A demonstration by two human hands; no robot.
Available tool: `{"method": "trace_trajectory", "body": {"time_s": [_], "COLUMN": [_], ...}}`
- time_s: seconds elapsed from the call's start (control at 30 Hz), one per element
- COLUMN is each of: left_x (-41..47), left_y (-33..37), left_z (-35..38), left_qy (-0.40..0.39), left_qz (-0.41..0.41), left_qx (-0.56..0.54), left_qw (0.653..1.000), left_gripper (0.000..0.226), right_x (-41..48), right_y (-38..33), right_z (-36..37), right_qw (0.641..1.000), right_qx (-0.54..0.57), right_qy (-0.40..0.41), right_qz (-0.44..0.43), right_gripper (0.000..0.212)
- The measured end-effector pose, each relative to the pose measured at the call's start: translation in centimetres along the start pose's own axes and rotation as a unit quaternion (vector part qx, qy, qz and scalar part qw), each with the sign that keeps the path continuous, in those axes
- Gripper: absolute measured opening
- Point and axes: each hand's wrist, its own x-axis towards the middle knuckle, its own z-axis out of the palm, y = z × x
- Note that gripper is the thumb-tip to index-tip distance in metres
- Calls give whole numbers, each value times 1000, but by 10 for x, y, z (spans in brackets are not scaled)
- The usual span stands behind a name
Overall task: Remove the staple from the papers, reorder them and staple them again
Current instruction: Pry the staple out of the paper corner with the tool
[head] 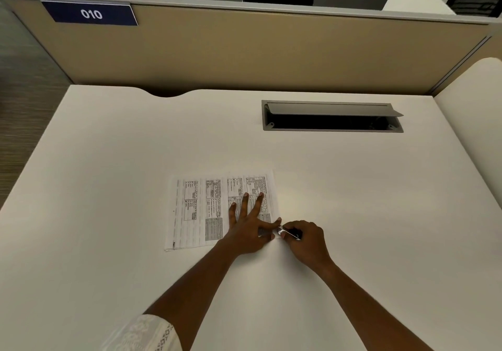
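Note:
A small stack of printed papers (pixel 201 209) lies sideways on the white desk (pixel 108 160), its text running vertically. My left hand (pixel 248 224) rests flat on the right half of the sheets, fingers spread, with thumb and forefinger pressing near the near-right corner. My right hand (pixel 305 240) sits just right of that corner, closed around a small dark and metal tool (pixel 289 233), apparently a staple remover, whose tip touches the paper's corner. The staple itself is hidden under the fingers and the tool.
An open grey cable hatch (pixel 332 117) is sunk into the desk at the back right. A beige partition (pixel 271 49) with a blue "010" sign (pixel 91 14) closes off the far edge. Grey lockers stand beyond it. No stapler is in view.

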Motion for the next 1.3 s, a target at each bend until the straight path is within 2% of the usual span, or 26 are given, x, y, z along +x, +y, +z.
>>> {"method": "trace_trajectory", "body": {"time_s": [0.27, 0.4, 0.53, 0.67, 1.0, 1.3], "left_x": [1, 1, 0, 0, -2, 0], "left_y": [1, 0, 0, 1, 5, 5], "left_z": [-1, -1, -1, -2, -3, -4], "left_qy": [-6, -1, -2, -4, 4, -3], "left_qz": [-3, 0, 4, -1, -6, -9], "left_qx": [4, -12, -2, -2, 12, 6], "left_qw": [1000, 1000, 1000, 1000, 1000, 1000], "left_gripper": [39, 38, 40, 41, 37, 39], "right_x": [2, -4, -10, -10, -8, -13], "right_y": [-2, 2, 7, 8, 7, 10], "right_z": [-2, -3, -1, 0, 1, 0], "right_qw": [999, 998, 983, 967, 951, 893], "right_qx": [15, -10, -118, -194, -214, -296], "right_qy": [-29, -6, -2, 1, -9, 10], "right_qz": [24, -56, -138, -167, -222, -340], "right_gripper": [9, 10, 12, 20, 24, 21]}}
